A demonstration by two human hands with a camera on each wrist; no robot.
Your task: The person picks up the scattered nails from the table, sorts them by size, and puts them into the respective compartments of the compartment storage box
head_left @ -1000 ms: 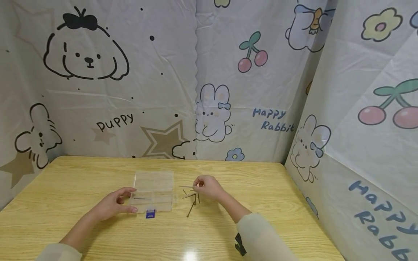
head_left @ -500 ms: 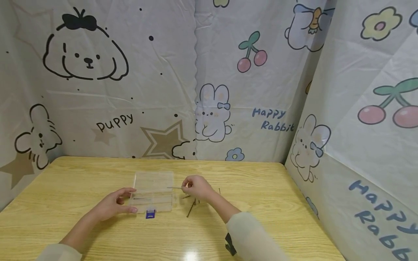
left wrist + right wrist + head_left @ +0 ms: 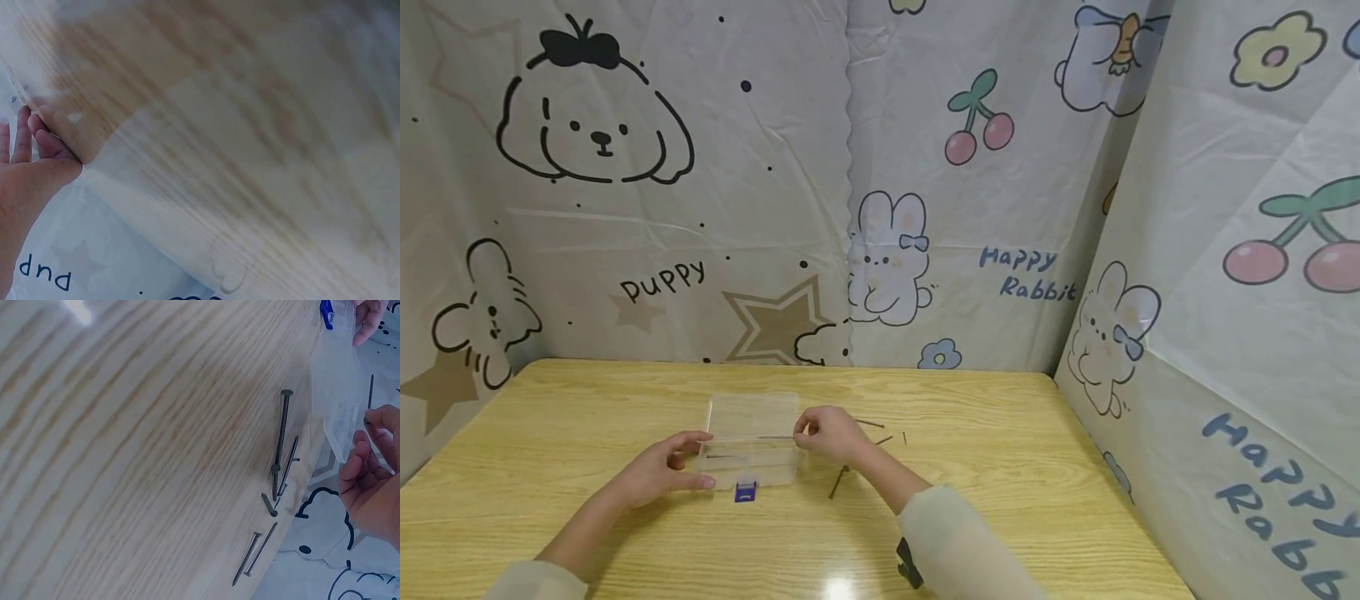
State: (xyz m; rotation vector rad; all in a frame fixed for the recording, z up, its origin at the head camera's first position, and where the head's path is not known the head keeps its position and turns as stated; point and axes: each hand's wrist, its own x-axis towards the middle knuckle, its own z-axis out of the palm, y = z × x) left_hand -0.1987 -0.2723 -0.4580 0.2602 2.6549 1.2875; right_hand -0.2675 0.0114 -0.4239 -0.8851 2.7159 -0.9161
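Observation:
A clear plastic box (image 3: pixel 772 477) with a purple latch (image 3: pixel 745 492) lies on the table, its lid (image 3: pixel 752 415) swung back. My left hand (image 3: pixel 658 472) holds the left end of the box, thumb at the front and fingers behind. Between thumb and fingertips, my right hand (image 3: pixel 831 434) pinches a nail (image 3: pixel 371 392) near its head; the shaft points left, above the back of the box. Inside the box, a nail (image 3: pixel 725 457) lies in a left compartment. Several loose nails (image 3: pixel 282 431) of different lengths lie right of the box, partly hidden by my right arm in the head view.
The wood-grain table (image 3: pixel 625 400) meets patterned cloth (image 3: pixel 760 183) at its back and sides. A dark object (image 3: pixel 908 564) shows at the right sleeve (image 3: pixel 955 533).
My right hand has moved left with the pinched nail, from the loose nails to the box's right edge. More loose nails show behind it. The left hand and box have stayed put.

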